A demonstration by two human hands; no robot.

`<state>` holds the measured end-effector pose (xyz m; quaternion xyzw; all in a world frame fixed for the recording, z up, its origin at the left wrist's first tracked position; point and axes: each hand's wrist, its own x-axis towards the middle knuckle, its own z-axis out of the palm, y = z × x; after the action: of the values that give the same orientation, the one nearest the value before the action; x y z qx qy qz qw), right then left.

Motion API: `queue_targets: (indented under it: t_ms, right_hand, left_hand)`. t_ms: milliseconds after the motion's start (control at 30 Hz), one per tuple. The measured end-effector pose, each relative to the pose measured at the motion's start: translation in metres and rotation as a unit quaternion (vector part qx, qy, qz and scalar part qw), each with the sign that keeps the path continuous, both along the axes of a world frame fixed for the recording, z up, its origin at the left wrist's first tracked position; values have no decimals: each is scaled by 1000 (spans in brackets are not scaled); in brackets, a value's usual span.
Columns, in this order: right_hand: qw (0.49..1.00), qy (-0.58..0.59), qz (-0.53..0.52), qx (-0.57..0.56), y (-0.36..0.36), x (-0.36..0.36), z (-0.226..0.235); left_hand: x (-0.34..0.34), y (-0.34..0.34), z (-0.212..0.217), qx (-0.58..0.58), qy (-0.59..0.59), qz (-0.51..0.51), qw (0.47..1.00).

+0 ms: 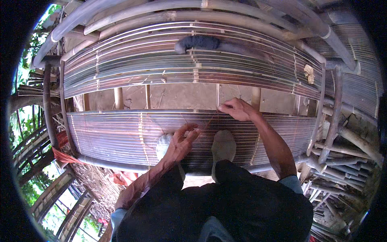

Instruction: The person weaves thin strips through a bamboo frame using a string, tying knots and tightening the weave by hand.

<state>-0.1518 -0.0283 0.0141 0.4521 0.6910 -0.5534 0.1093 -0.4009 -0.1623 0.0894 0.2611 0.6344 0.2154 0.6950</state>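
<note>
My right hand (236, 109) is closed in a pinch at the far edge of the near slat panel (105, 133), beside the gap. A thin reddish strand (209, 120) runs down from its fingertips across the slats. Over the same panel, my left hand (183, 141) is half curled, thumb and fingers apart, close to the strand; nothing firm shows in its grasp. My feet, in pale grey shoes (223, 149), stand on the slats on either side of the strand. More thin reddish strands lie loosely over the panel left of my left hand.
Beyond the gap lies a far slat panel (137, 60), with a curved tool with a dark wrapped part (199, 42) resting on it. Thick poles (177, 18) frame the back. Cut poles (342, 169) are piled at right; red cloth (66, 156) hangs at left.
</note>
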Motion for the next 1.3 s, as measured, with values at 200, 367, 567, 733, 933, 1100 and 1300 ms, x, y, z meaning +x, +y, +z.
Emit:
queue_targets:
  t_ms: [200, 367, 567, 733, 933, 1100, 1300]
  right_hand:
    - [996, -56, -41, 57, -16, 11, 10]
    - [985, -96, -84, 120, -35, 9, 4]
    - [946, 50, -109, 301, -51, -8, 26]
    - [924, 190, 60, 325, -69, -35, 32]
    - [936, 235, 40, 259, -69, -36, 12]
    - [931, 234, -15, 279, -84, -44, 21]
    - [890, 203, 257, 317, -83, -41, 45]
  left_hand:
    - [20, -12, -27, -32, -100, -32, 994]
    - [25, -13, -7, 46, 55, -115, 991]
    - [5, -28, 4, 39, 50, -104, 993]
    - [3, -34, -6, 34, 11, -90, 995]
    - [6, -33, -3, 95, 15, -62, 993]
    - [-4, -30, 12, 53, 16, -81, 995]
    - [-46, -36, -13, 198, 154, 67, 966]
